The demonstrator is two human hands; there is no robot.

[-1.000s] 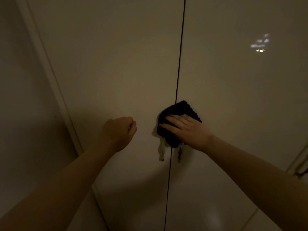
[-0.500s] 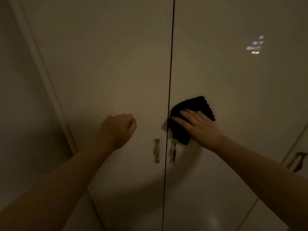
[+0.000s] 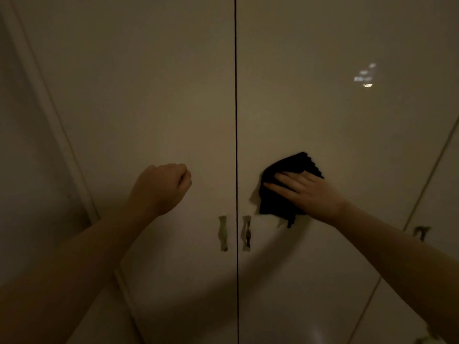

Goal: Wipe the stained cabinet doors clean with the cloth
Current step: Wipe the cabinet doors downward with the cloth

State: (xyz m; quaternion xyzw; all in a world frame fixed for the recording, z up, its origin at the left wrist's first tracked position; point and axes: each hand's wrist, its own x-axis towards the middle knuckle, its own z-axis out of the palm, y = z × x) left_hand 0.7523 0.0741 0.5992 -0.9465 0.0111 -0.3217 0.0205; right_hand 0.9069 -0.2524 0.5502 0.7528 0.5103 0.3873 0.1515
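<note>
We see the black cloth point(image 3: 280, 194) flat against the right cabinet door point(image 3: 335, 120), under the right hand point(image 3: 306, 192), whose straight, slightly spread fingers press it to the panel; the cloth shows above and to the left of the fingers and hangs below the palm in a short ragged corner. It sits just right of the dark seam point(image 3: 236, 145) between the 2 doors and just above the right handle point(image 3: 246, 233), not touching either. The left hand point(image 3: 162, 187) is curled into a fist holding nothing, in front of the left cabinet door point(image 3: 149, 95), above and left of the left handle point(image 3: 223, 233) — whether the knuckles touch the panel we cannot tell. Light is very low: no stains can be made out on either door, and the cloth's weave is unreadable apart from a scalloped upper edge. Both forearms run out of frame at the bottom corners. The doors are pale and glossy — a small bright reflection point(image 3: 365, 76) sits high on the right one. A pale frame strip point(image 3: 49, 120) borders the left door; a 3rd handle point(image 3: 421, 232) shows dimly on a further panel at right.
</note>
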